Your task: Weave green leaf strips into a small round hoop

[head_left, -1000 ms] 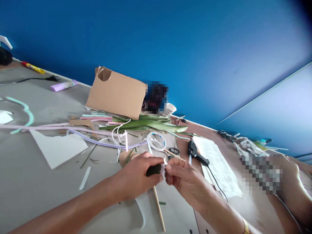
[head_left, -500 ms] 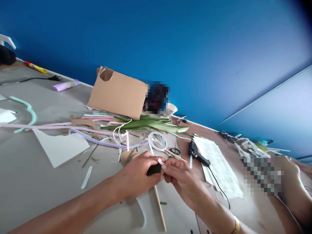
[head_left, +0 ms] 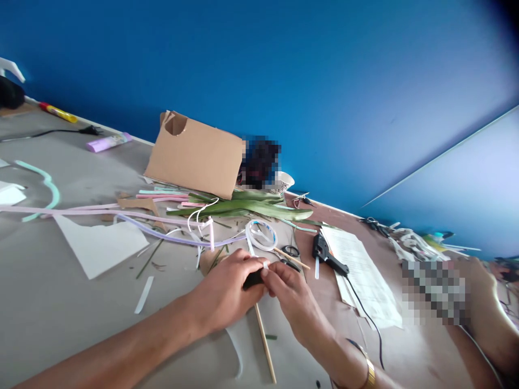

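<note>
My left hand [head_left: 221, 289] is closed around a dark, nearly black piece [head_left: 252, 279], possibly a folded leaf; most of it is hidden by the fingers. At its edge my right hand [head_left: 290, 292] pinches a small white strip [head_left: 265, 265], which looks like tape. The fingertips of both hands nearly meet there. From below the hands a thin wooden stick [head_left: 265, 346] slants towards me; its upper end is hidden. A roll of white tape [head_left: 261, 235] lies just beyond my fingers, and long green leaves [head_left: 263, 208] lie behind it.
A cardboard box [head_left: 198, 154] leans near the blue wall. To the right are a black glue gun [head_left: 329, 256] with its cord, printed papers [head_left: 360, 275] and another person's arm [head_left: 486, 302]. Scissors [head_left: 291, 252], white card [head_left: 101, 243] and pastel pipe cleaners [head_left: 162, 231] lie around.
My right hand has shifted slightly up and left, closer to my left hand, and its wrist has turned. The white strip now lies lower against the dark piece.
</note>
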Demonstrator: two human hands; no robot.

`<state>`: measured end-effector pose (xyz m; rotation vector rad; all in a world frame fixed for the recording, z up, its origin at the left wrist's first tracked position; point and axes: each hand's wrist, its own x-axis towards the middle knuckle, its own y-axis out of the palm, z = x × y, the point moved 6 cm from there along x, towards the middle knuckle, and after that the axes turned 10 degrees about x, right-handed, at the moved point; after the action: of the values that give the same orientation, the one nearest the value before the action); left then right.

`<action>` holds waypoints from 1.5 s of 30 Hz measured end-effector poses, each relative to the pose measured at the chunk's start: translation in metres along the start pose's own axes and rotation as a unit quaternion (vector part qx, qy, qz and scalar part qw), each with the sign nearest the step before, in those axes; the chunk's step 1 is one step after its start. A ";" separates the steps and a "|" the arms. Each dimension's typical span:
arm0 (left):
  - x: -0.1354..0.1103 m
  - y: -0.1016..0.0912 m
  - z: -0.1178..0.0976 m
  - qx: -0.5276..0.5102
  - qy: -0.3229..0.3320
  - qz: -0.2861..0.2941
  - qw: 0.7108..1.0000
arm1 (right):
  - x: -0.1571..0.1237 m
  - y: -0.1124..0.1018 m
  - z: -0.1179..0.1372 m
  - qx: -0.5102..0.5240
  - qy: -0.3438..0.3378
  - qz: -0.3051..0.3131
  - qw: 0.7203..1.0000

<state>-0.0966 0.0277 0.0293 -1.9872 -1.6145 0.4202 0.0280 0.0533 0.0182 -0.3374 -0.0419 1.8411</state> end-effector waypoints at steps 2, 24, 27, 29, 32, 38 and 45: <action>0.000 -0.001 -0.001 0.002 0.002 -0.006 1.000 | 0.001 0.003 -0.004 0.068 0.021 0.011 0.997; -0.003 0.003 0.002 0.001 0.005 -0.038 0.999 | -0.001 0.004 -0.010 0.185 0.104 0.051 0.976; -0.003 0.004 0.001 0.007 0.026 -0.042 0.999 | 0.001 -0.002 0.003 -0.009 0.001 -0.011 1.000; -0.003 0.006 0.001 0.023 0.036 -0.045 0.998 | 0.002 0.000 0.005 -0.084 -0.027 -0.025 0.996; -0.004 0.008 0.001 0.059 0.043 -0.053 0.996 | 0.004 0.003 0.003 -0.101 -0.040 -0.032 0.994; -0.002 0.002 0.004 0.049 0.014 -0.087 0.995 | 0.005 0.016 -0.009 0.201 0.106 0.003 0.974; -0.003 -0.008 -0.004 0.018 0.017 -0.124 0.992 | -0.001 0.023 -0.013 0.392 0.235 0.107 0.883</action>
<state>-0.1021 0.0247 0.0368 -1.7281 -1.7912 0.3156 0.0098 0.0436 0.0009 -0.2021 1.0858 1.7804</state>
